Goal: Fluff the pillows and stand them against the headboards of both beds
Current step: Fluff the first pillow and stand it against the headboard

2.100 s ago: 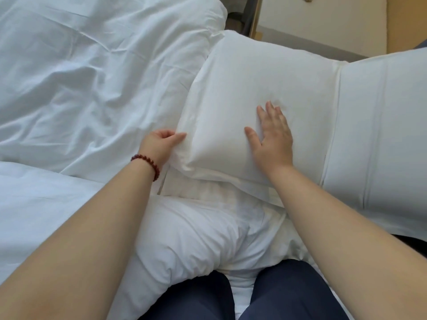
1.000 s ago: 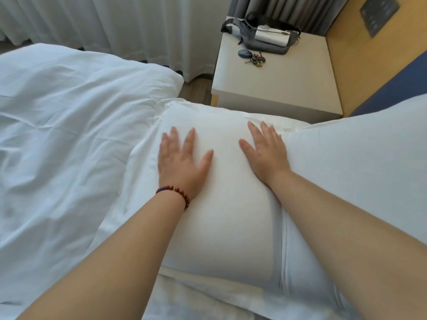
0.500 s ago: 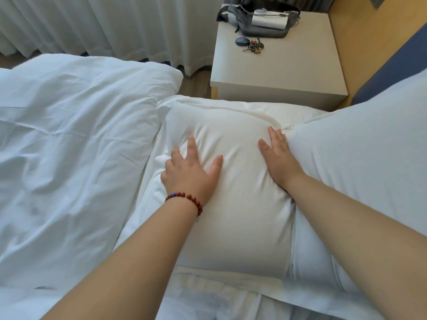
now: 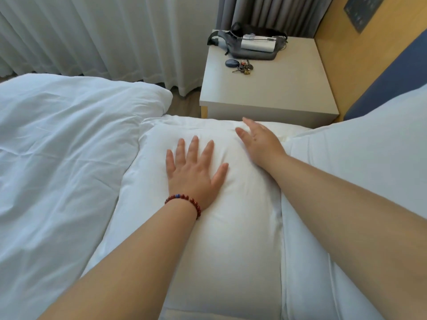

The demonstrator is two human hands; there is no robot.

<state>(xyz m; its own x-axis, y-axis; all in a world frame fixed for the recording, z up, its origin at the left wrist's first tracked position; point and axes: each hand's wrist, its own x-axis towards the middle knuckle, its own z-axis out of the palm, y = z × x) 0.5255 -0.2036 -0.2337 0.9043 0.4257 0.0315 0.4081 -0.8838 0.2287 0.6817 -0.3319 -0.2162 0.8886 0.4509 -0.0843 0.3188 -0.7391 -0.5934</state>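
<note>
A plump white pillow (image 4: 231,239) lies in the middle of the bed, its far end towards the nightstand. My left hand (image 4: 194,172), with a red bead bracelet at the wrist, rests flat on it with fingers spread. My right hand (image 4: 261,139) lies open on the pillow's far right part, fingers pointing up and left. A second white pillow (image 4: 360,181) leans on the right against the blue headboard (image 4: 388,82), touching the first pillow along its right side.
A rumpled white duvet (image 4: 64,158) covers the bed on the left. Beyond the pillow stands a beige nightstand (image 4: 277,88) with a grey bag (image 4: 251,46) and keys (image 4: 242,66). White curtains (image 4: 92,35) hang behind; a wooden wall panel is at right.
My left hand has flattened and spread on the pillow after pressing in with curled fingers. My right hand has slid from the seam between the pillows up towards the far edge.
</note>
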